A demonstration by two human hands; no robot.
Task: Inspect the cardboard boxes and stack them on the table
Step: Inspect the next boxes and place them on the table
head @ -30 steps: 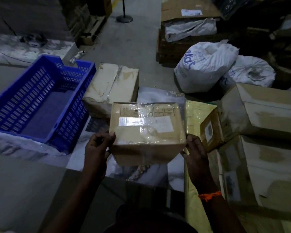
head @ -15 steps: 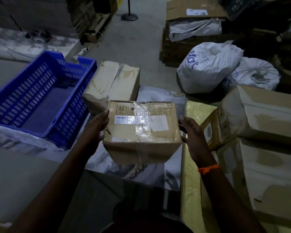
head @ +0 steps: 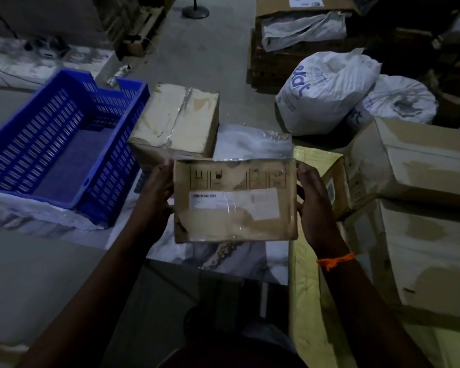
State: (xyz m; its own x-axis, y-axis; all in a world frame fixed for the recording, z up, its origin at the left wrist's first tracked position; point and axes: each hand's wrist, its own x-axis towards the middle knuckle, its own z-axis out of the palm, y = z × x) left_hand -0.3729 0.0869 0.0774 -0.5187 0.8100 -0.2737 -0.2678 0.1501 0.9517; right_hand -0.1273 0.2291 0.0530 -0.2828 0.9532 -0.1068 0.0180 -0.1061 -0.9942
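Marble-patterned table point(head: 250, 144): blue crate point(head: 64, 144) at left, taped cardboard box point(head: 175, 120) just beside it.

A small cardboard box point(head: 234, 200), gripped at its sides by the left hand point(head: 157, 192) and right hand point(head: 312, 205), hangs above the marble-patterned table point(head: 250, 144), its taped face with white label and handling symbols turned up toward the camera. A larger, worn taped box point(head: 175, 120) lies flat on the table just behind it.
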